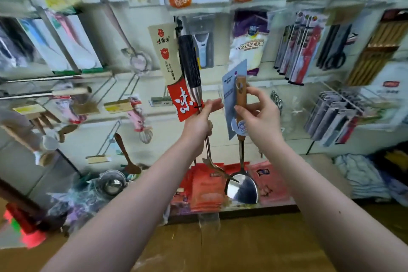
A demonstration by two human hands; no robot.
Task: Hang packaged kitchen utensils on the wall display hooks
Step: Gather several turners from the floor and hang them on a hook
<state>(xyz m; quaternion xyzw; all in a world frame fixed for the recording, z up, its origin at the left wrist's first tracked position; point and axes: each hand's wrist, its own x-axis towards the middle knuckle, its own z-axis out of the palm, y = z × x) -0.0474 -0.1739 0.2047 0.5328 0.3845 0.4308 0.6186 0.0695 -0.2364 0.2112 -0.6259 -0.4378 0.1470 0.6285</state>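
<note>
Utensils fill both your hands, held upright at the middle of the wall display (220, 77). Your left hand (198, 122) curls round the steel shaft of a black-handled utensil (188, 62) with a beige and red card (169, 59) tied to it, the forefinger stretched out. Your right hand (259, 117) pinches a wooden-handled spatula (242, 185) by its handle between thumb and fingertips (248, 90), a blue-grey card (233, 86) behind it.

You cannot tell whether the black handle's top sits on a hook; the spot is blurred, and the spatula crosses the utensil's lower end.

A peeler (203, 48) and a glove bag (249, 42) hang just behind, scissors (335, 53) to the right, and red packets (205, 185) lie along the lower edge.
</note>
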